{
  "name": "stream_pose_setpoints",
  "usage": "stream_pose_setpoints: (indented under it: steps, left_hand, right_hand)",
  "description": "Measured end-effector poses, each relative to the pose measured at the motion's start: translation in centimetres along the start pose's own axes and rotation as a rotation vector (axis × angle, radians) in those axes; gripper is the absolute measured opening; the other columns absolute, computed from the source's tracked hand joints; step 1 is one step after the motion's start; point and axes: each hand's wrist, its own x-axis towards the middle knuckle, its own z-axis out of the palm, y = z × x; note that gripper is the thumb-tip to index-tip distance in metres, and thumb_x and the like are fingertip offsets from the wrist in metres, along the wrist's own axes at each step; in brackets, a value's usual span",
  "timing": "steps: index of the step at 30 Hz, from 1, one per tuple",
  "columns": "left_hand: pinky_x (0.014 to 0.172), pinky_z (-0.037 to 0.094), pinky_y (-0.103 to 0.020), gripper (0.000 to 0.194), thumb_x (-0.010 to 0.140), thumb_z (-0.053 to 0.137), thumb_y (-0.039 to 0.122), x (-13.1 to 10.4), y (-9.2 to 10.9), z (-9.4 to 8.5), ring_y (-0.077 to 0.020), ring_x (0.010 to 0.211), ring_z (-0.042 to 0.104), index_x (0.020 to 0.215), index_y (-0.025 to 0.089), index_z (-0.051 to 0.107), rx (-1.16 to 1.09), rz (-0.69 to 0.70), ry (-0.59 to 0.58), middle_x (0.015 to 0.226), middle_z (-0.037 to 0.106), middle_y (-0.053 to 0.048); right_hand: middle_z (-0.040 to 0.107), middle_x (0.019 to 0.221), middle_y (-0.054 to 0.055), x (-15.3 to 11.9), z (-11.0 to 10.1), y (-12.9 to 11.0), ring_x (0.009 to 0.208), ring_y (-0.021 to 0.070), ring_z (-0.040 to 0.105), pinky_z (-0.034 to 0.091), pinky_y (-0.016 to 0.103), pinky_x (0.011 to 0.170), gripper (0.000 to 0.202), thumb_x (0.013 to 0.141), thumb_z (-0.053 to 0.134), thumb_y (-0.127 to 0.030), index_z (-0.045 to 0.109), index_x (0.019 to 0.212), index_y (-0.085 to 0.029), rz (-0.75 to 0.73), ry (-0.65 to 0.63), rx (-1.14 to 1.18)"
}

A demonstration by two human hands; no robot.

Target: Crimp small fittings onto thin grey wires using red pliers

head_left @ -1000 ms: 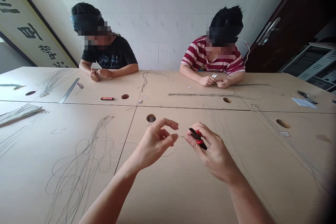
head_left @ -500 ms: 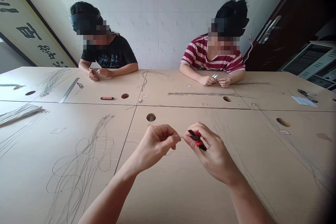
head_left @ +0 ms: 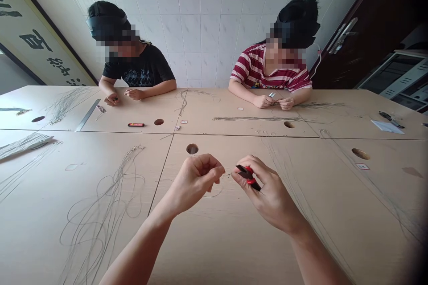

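Note:
My left hand [head_left: 197,185] is closed in a pinch on a thin grey cord; a loop of that cord [head_left: 217,194] curves below the fingertips. My right hand [head_left: 272,191] is wrapped round a small pair of pliers [head_left: 249,175] with black jaws and red on the handles, the jaws pointing up and left. Between the two hands' fingertips shows a tiny metal piece [head_left: 228,175], close to my right thumb and forefinger; whether those fingers touch it I cannot tell. The hands are a short gap apart above the table [head_left: 214,245].
A tangled bundle of cords [head_left: 110,200] lies left of my hands, with more strands [head_left: 294,182] to the right. Several round holes, one just ahead [head_left: 192,148], pierce the tabletop. Across it two people work, near a metal ruler [head_left: 87,116] and a red lighter-like stick [head_left: 136,124].
My left hand has drawn slightly left and up, widening the gap between the hands. The pliers have shifted slightly left with my right hand. The left co-worker's hands have moved apart.

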Motion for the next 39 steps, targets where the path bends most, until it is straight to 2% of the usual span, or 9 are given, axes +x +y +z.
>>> stream_pose_setpoints:
  steps: [16, 31, 39]
  left_hand:
    - [0.047, 0.034, -0.02, 0.015, 0.084, 0.054, 0.025, -0.03, -0.27, 0.14, -0.0067, 0.051, 0.045, 0.073, 0.016, 0.058, 0.014, -0.039, -0.056, 0.061, 0.054, 0.003]
    - [0.05, 0.037, -0.02, 0.013, 0.083, 0.048, 0.016, -0.13, -0.12, 0.4, -0.0064, 0.052, 0.046, 0.071, 0.016, 0.053, -0.016, 0.002, -0.069, 0.06, 0.052, 0.004]
    - [0.05, 0.036, -0.02, 0.012, 0.083, 0.047, 0.017, -0.12, -0.06, 0.57, -0.0064, 0.052, 0.046, 0.072, 0.017, 0.053, -0.034, 0.005, -0.066, 0.059, 0.05, 0.005]
  right_hand:
    - [0.05, 0.081, -0.001, 0.25, 0.07, 0.07, 0.075, 0.0136, 0.044, 0.037, 0.026, 0.07, 0.011, 0.092, 0.05, -0.018, 0.048, 0.082, -0.022, -0.004, -0.013, -0.008]
    - [0.051, 0.078, 0.001, 0.17, 0.15, -0.18, 0.074, 0.0149, 0.045, 0.04, 0.029, 0.071, 0.013, 0.092, 0.048, -0.017, 0.045, 0.08, -0.021, -0.022, -0.01, -0.064]
    - [0.051, 0.08, 0.0, 0.13, 0.22, -0.01, 0.076, 0.0139, 0.046, 0.039, 0.028, 0.074, 0.014, 0.09, 0.048, -0.011, 0.044, 0.082, -0.022, -0.05, -0.008, -0.064]
